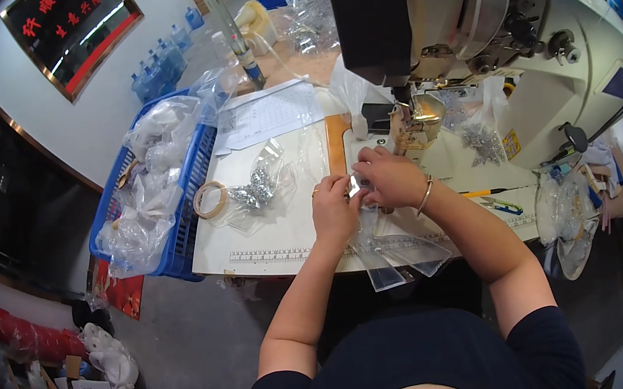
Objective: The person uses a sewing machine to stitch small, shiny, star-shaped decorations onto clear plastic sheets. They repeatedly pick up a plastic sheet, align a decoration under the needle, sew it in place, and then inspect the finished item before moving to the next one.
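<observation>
Both hands sit together at the white worktop (270, 236), just in front of the needle of the grey industrial sewing machine (462, 22); left hand (333, 209) has fingers closed, pinching a small clear plastic piece (356, 186); right hand (390, 177) lies curled over the same piece, pressing it flat; long clear plastic strips (391, 251) trail toward my body. My judgement: keep edges aligned, feed slowly, fingertips clear of the needle. Clear bag of small metal parts (255, 190) lies to the left; blue plastic basket (191, 187) beyond.
</observation>
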`<state>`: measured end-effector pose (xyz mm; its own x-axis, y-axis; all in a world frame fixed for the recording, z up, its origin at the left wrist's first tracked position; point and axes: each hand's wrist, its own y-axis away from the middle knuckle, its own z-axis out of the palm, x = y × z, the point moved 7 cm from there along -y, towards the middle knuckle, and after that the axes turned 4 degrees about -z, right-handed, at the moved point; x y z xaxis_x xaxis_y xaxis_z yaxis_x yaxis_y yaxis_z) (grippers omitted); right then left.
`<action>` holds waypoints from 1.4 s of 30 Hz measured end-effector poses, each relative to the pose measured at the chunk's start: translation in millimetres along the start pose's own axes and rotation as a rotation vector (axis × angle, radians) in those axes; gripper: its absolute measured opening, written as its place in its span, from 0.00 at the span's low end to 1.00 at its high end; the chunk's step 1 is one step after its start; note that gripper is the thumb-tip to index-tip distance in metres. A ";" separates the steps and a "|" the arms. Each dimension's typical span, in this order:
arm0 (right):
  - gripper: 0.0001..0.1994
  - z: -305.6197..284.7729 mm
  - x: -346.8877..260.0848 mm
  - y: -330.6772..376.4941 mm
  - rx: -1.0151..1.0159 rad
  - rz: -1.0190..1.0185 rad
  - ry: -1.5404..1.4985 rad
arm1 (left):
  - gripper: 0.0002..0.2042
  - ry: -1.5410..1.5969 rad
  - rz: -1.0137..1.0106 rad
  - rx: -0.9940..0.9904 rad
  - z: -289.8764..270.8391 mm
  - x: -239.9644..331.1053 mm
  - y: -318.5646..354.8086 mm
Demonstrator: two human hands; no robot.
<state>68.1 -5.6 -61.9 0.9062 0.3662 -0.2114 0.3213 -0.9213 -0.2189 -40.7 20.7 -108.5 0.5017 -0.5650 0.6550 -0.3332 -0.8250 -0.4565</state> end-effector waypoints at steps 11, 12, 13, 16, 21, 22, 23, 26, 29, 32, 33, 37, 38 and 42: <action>0.05 -23.2 1.2 27.8 0.414 0.072 -0.813 | 0.32 0.235 0.050 -0.186 -36.8 6.6 7.2; 0.05 -32.5 -6.1 36.9 0.395 0.053 -0.973 | 0.33 0.342 0.021 -0.247 -36.6 0.0 8.9; 0.05 -46.1 -17.5 45.1 0.385 -0.018 -0.895 | 0.34 0.443 -0.011 -0.303 -37.4 -5.6 10.5; 0.06 -63.6 -39.9 67.7 0.388 -0.159 -0.826 | 0.37 0.532 0.128 -0.311 -42.9 2.4 22.9; 0.07 -55.9 -31.0 72.9 0.477 -0.001 -0.980 | 0.38 0.158 0.316 -0.489 -12.4 7.5 40.7; 0.07 -57.6 -35.9 74.6 0.467 -0.052 -0.926 | 0.37 0.049 0.402 -0.464 -13.4 7.9 42.9; 0.07 -59.5 -40.5 75.8 0.456 -0.102 -0.871 | 0.37 0.052 0.398 -0.454 -13.4 6.0 41.9; 0.08 -83.5 -42.2 88.1 0.618 -0.158 -0.879 | 0.40 0.126 0.261 -0.437 -25.5 7.0 39.9; 0.08 -122.4 -50.0 101.1 0.846 -0.242 -0.948 | 0.41 0.122 0.187 -0.407 -24.6 -11.3 42.2; 0.06 -127.9 -43.3 99.1 0.850 -0.164 -0.921 | 0.49 0.632 0.124 -0.482 -28.4 6.1 44.7; 0.07 -124.1 -40.1 95.0 0.840 -0.117 -0.904 | 0.51 0.974 -0.009 -0.540 -25.0 8.6 50.4; 0.07 -109.3 -20.6 83.8 0.910 0.177 -0.755 | 0.43 1.373 -0.227 -0.960 -11.3 81.7 80.1; 0.10 -102.5 -12.3 82.0 0.872 0.216 -0.753 | 0.29 1.270 -0.386 -0.820 -6.4 77.0 80.5; 0.14 -67.0 10.9 80.9 0.624 0.402 -1.089 | 0.18 1.380 -0.648 -0.633 1.1 54.5 79.0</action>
<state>122.3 -84.9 -18.1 0.1300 0.2699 -0.9541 -0.3624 -0.8827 -0.2991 -38.8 -75.2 -109.5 -0.2498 0.5564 0.7925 -0.7905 -0.5899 0.1650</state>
